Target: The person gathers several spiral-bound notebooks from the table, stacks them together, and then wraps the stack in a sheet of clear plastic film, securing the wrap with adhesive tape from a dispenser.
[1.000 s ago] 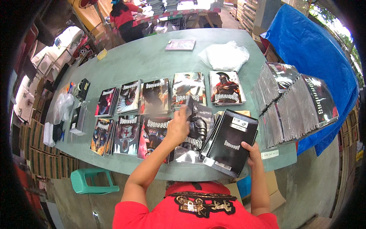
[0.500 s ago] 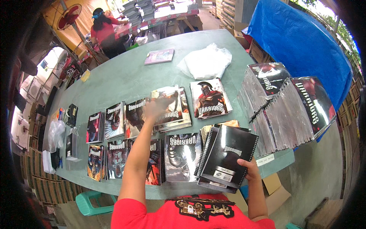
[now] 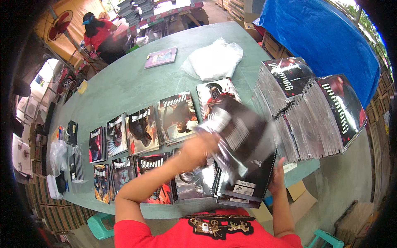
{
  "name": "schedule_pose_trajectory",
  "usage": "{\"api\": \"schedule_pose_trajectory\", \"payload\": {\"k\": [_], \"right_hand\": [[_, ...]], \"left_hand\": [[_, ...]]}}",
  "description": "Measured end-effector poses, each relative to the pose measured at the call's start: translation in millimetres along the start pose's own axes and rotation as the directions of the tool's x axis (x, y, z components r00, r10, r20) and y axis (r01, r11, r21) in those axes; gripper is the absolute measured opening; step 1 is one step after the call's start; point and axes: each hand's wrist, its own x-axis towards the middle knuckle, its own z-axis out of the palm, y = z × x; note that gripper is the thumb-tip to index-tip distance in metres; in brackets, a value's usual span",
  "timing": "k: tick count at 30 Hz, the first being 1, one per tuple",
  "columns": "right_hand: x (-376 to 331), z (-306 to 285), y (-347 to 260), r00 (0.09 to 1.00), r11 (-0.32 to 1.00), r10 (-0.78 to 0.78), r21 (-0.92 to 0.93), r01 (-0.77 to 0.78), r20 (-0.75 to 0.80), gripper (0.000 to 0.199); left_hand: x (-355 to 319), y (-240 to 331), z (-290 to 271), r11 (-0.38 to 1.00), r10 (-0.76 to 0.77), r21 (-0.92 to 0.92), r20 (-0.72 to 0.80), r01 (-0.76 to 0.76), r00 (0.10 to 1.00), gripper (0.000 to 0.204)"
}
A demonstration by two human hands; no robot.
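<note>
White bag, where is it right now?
In the head view, the bag lies far back on the table, right of the purple notebook and left of the blue tarp.

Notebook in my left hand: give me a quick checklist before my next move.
1. Left hand gripping the raised notebook: ok.
2. Raised notebook's cover clear enough to inspect: not ok, blurred.
3. Right hand gripping the black pile: cannot tell; it is at the right edge.
4. Helmet notebook fully visible: not ok, partly covered by the raised one.
5. Wrapped piles standing: ok.
6. Purple notebook apart from the rows: ok.
</note>
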Motion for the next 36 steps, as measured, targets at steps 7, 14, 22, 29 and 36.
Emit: {"api": "schedule_pose_trajectory", "payload": {"k": [7, 14, 22, 29, 36], "right_hand": [[-19.0, -14.9, 25.6, 0.953, 0.85, -0.3, -0.444, 0.283, 0.033, 0.064], [-62.1, -49.9, 62.3, 0.925, 0.917, -0.378, -0.155, 0.367, -0.047, 0.065], [-70.1, -75.1, 90.9, 0.943, 0.943, -0.331, 0.013, 0.331, -0.042, 0.061], [-73.5, -53.7, 107.5, 0.876, 0.89, -0.452, -0.026, 0.455, -0.164, 0.05], [-61.3, -61.9, 109.3, 0.899, 0.905, -0.408, 0.059, 0.421, -0.162, 0.043]], "left_hand": [[45.2, -64.8, 61.0, 0.761, -0.633, 0.31, 0.159, 0.571, 0.757, 0.051], [60.1, -89.2, 33.0, 0.701, -0.622, 0.097, -0.399, 0.706, 0.673, 0.045], [44.7, 143.9, 27.7, 0.765, 0.235, -0.605, 0.579, 0.219, 0.781, 0.032], [21.3, -13.7, 82.8, 0.739, -0.674, 0.15, 0.15, 0.657, 0.723, 0.041], [48.5, 34.1, 51.9, 0.717, -0.693, -0.164, -0.055, 0.678, 0.719, 0.032]]}}
